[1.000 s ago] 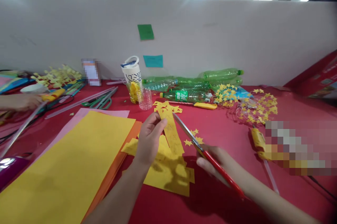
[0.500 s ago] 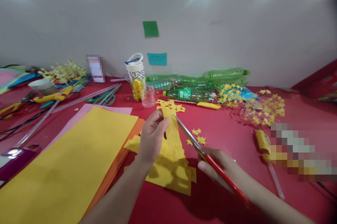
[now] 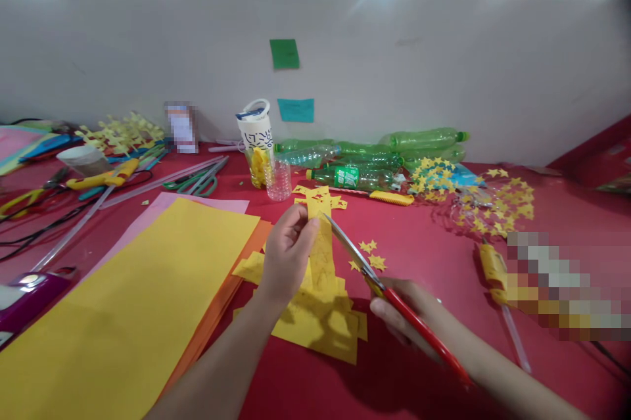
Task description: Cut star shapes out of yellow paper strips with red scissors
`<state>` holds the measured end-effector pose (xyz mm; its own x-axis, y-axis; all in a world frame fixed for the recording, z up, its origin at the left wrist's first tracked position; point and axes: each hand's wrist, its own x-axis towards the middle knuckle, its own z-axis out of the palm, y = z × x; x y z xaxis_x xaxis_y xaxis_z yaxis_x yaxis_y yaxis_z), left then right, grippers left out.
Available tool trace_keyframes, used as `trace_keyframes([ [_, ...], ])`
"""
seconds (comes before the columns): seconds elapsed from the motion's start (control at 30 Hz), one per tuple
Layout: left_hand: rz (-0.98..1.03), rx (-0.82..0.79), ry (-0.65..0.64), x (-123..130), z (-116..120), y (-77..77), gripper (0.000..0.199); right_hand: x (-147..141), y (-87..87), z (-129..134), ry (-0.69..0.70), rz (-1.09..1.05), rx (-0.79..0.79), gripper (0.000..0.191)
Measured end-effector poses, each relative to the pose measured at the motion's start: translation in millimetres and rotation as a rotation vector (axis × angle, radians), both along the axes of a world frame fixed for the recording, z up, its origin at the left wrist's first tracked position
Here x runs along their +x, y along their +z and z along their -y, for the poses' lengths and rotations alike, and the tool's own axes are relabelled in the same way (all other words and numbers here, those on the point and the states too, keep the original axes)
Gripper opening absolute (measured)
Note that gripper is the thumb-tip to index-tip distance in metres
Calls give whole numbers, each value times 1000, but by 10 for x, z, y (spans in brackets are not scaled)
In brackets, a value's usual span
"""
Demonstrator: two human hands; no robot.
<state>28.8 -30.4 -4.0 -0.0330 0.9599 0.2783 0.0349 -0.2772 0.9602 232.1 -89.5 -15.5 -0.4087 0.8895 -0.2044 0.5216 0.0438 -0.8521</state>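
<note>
My left hand pinches a strip of yellow paper between thumb and fingers, holding it up over the table. Red-handled scissors are gripped in my right hand, their blade tips at the strip's right edge, near my left thumb. Below the strip lie yellow paper pieces. Several small yellow paper stars rest just right of the blades. Paper scraps with star-shaped cutouts lie beyond the strip.
At left is a stack of yellow sheets. Green plastic bottles line the grey partition, beside a white patterned cup. Star clusters and a yellow glue gun lie right. Green-handled scissors sit behind the sheets.
The yellow strip has turned slightly and hangs straighter from my left hand. Both hands stay in nearly the same place, with the scissor tips still at the strip's edge.
</note>
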Motion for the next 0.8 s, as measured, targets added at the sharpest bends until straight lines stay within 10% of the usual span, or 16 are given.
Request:
trace_keyframes([
  [0.8, 112, -48, -87, 4, -22, -22, 18, -18, 10, -15, -1, -15, -81, 50],
])
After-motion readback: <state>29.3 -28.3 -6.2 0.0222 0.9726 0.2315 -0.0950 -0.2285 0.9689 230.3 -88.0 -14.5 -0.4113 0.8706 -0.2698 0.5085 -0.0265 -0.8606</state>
